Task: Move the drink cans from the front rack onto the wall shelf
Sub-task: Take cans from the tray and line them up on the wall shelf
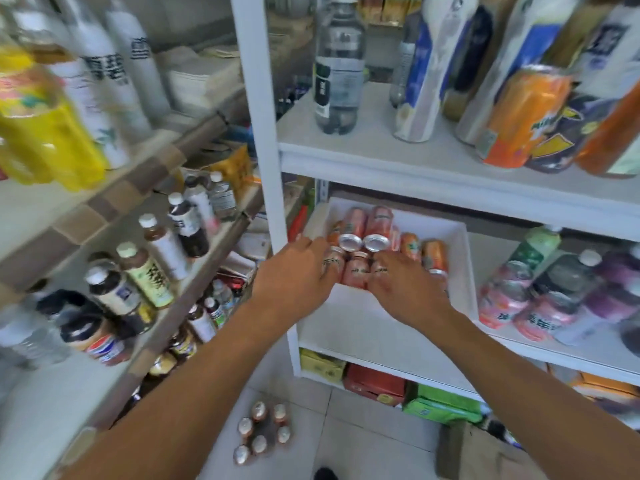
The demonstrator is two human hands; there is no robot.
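Note:
A white tray (pixel 381 327) on the middle shelf of the white front rack (pixel 263 168) holds several pink and orange drink cans (pixel 363 242), some lying down and some upright. My left hand (pixel 298 275) reaches into the tray, its fingers curled round a pink can (pixel 335 263) in the front row. My right hand (pixel 405 289) reaches in beside it and grips another pink can (pixel 380 270). A third pink can (pixel 356 271) stands between the two hands. The wall shelf (pixel 114 199) runs along the left, crowded with bottles.
Bottles and an orange can (pixel 519 116) stand on the rack's upper shelf. Pink cans and bottles (pixel 540 299) fill the shelf right of the tray. Several small bottles (pixel 261 431) stand on the tiled floor below. Boxes sit on the rack's bottom shelf.

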